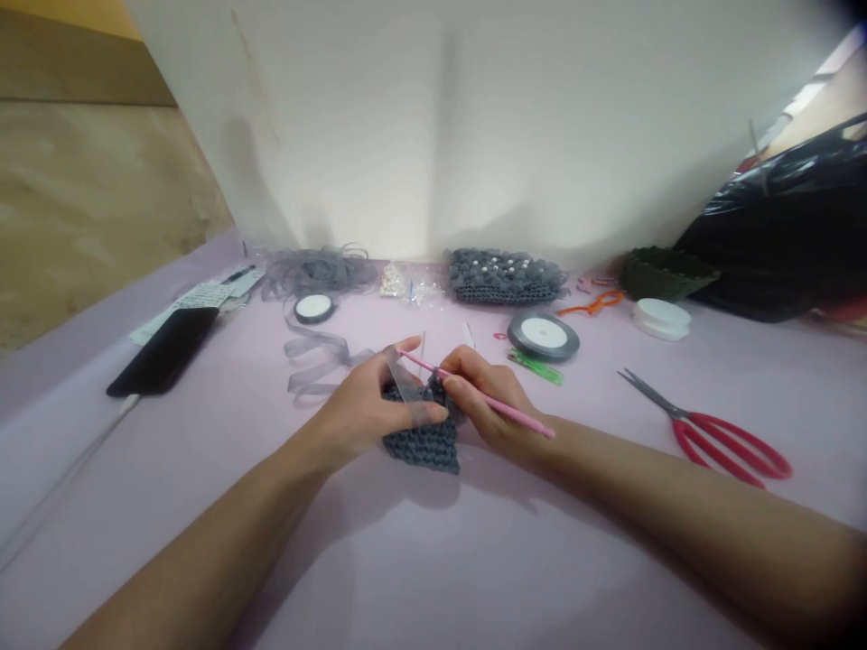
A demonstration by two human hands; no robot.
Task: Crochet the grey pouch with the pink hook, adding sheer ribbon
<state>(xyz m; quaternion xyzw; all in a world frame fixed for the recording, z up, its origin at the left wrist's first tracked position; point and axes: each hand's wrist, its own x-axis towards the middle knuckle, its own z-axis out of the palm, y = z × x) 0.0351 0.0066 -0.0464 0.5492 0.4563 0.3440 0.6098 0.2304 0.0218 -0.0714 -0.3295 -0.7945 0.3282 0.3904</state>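
Observation:
My left hand (379,397) grips a blue-grey crochet piece (424,444), its thumb lying across the front. A sheer grey ribbon (405,377) runs over the fingers of that hand and down to the work. Between the thumb and fingers of my right hand (478,388) is a pink crochet hook (505,411), its tip pointing left at the ribbon by my left index finger. The right fingers also meet the top edge of the crochet piece. Loose ribbon (315,348) trails on the table left of my left hand.
Red-handled scissors (724,442) lie at right, near a ribbon spool (543,336), white spools (662,318) and a green clip (536,366). A beaded crochet piece (505,277) and a ribbon heap (315,271) line the back. A phone (164,350) with a cable lies left.

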